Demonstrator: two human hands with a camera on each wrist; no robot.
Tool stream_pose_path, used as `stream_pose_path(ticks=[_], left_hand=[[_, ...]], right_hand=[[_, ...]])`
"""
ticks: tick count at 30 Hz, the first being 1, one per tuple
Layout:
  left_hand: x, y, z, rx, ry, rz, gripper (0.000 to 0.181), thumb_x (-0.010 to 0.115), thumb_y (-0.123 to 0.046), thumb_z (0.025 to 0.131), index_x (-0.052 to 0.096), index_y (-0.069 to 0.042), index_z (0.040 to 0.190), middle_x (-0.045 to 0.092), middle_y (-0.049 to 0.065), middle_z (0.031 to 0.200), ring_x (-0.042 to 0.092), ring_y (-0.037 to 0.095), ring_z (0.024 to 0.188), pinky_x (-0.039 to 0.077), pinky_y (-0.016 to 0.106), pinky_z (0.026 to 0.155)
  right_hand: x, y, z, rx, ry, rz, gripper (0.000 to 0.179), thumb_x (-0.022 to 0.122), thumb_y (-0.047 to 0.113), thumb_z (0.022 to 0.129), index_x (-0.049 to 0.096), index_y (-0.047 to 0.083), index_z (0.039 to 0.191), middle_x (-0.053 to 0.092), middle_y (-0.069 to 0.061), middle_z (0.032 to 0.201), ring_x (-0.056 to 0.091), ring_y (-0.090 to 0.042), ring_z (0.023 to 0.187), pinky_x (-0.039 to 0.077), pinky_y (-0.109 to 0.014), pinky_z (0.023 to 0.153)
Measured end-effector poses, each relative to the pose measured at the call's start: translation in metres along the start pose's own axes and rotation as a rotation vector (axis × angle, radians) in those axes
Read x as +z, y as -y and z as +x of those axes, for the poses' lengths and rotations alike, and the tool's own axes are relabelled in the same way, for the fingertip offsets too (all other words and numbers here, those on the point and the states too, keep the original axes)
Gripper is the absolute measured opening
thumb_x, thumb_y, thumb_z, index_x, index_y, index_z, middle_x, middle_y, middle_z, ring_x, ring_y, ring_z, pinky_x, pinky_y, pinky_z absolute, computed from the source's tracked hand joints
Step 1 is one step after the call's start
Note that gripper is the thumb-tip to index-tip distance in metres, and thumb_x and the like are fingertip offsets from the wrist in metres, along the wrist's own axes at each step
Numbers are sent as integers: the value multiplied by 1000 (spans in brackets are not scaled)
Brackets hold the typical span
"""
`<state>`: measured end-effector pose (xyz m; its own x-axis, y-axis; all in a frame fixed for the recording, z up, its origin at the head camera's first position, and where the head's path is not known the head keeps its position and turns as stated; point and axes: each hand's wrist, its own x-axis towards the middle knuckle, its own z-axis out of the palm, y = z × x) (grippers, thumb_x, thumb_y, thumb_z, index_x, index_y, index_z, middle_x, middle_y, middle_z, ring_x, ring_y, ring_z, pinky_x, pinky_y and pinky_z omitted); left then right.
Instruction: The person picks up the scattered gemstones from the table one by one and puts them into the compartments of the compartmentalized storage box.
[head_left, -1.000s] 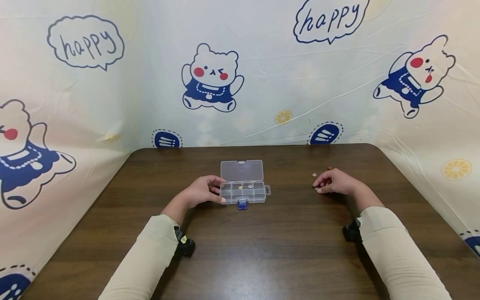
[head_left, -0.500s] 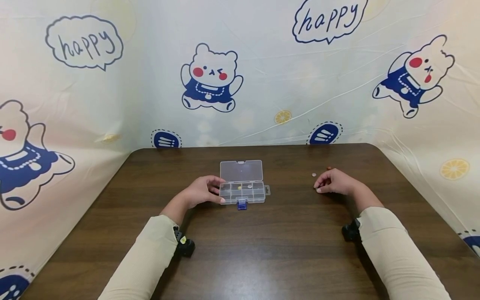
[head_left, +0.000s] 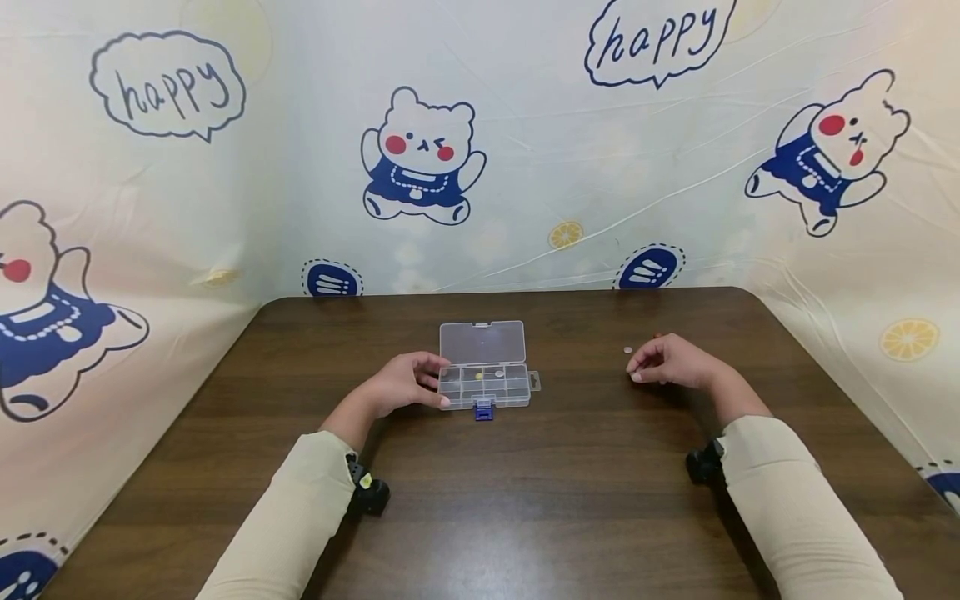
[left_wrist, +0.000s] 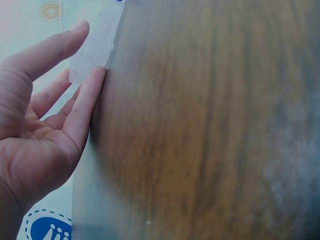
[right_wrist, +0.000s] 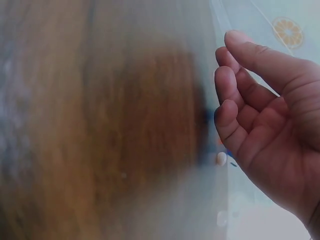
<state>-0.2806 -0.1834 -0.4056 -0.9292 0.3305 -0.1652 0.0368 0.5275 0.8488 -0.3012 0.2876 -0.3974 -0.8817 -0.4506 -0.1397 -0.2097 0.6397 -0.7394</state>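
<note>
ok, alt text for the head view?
A person's left hand holds the left end of an open, clear compartment box on a brown table; the right hand curls near a small pale disc. Bear-print cloth hangs behind.

In the head view, soft, even light fills the scene; a pale glare sits on the near middle of the dark tabletop, and shadows lie beside both sleeves. Both wrist views are hazier, the tabletop smeared out of focus. The left hand and right hand look clearer; below the latter, a patch washes out white.
</note>
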Motion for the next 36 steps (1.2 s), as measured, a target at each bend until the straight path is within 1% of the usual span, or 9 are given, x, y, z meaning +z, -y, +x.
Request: stream_pose_path(ticks=[3,7,11,17,24,29,36], left_hand=[[0,0,-1,1,2,-2,64,88,-12,72,59,-9,129,56,11,123,57,26,107,51,36,90],[-1,1,-1,4,3,-3,64,88,-13,72,59,-9,129,56,11,124,57,26,108,51,37,91],[-1,2,0,6,3,0,64,88,-14,72,59,-10,129,56,11,124,57,26,108,51,37,91],[-1,2,1,11,1,-1,64,88,-14,72,59,-9,129,57,11,123,57,26,106,51,36,91],[-1,3,0,13,2,-5,65,88,-14,72,59,-9,129,57,11,123,57,26,106,51,36,91],[-1,4,1,12,-1,8,64,88,-15,72,59,-9,129,57,11,124,57,26,107,50,38,93],[-1,5,2,13,3,3,64,88,-15,72,59,-9,129,56,12,125,57,26,108,50,38,93]], right_hand=[[0,2,1,-3,-12,6,17,74,16,88,72,3,98,65,-6,83,56,-23,72,51,-34,62],[1,7,3,-2,-30,30,18,75,17,87,72,3,99,67,-7,89,57,-24,75,53,-34,66],[2,12,4,-24,-34,34,21,75,17,87,71,2,101,69,-8,92,58,-25,79,53,-34,71],[3,24,5,-54,-32,27,23,75,17,87,70,1,102,69,-8,92,57,-25,82,53,-34,75],[4,33,7,-78,-23,19,21,74,15,88,70,1,102,68,-7,92,57,-25,84,52,-32,76],[4,39,10,-106,-19,-12,21,74,15,88,70,0,102,68,-7,92,57,-25,84,52,-32,77],[5,53,13,-149,-13,-52,21,75,16,87,70,0,101,68,-4,89,57,-23,83,52,-31,74]])
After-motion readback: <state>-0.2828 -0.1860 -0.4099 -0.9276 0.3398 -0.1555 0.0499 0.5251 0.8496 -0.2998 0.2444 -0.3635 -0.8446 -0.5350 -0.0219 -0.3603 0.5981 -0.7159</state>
